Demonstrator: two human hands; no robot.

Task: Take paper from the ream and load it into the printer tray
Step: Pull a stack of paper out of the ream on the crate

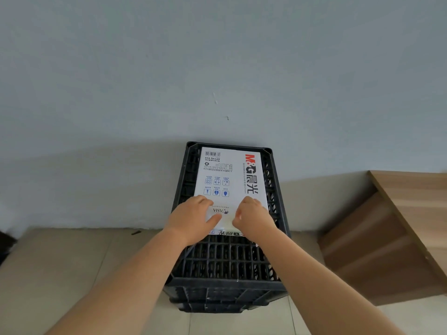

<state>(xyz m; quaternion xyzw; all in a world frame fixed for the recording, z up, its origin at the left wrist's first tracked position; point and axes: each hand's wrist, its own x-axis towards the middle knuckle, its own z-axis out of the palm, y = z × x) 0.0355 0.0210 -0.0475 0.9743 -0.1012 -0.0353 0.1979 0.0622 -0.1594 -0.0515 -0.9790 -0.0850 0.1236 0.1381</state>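
A white wrapped ream of paper (229, 176) with red and black lettering lies flat on top of a black plastic crate (227, 259) against the wall. Both hands rest on the ream's near end. My left hand (193, 217) lies on the wrapper with its thumb stretched toward the middle. My right hand (252, 217) has its fingers curled at the wrapper's near edge, where the wrap looks slightly lifted. Whether either hand is pinching the wrapper is unclear. No printer or tray is in view.
The crate stands on a pale tiled floor (60, 274) against a light grey wall (217, 68). A wooden piece of furniture (399, 233) stands close to the right of the crate. A dark object (6, 245) shows at the left edge.
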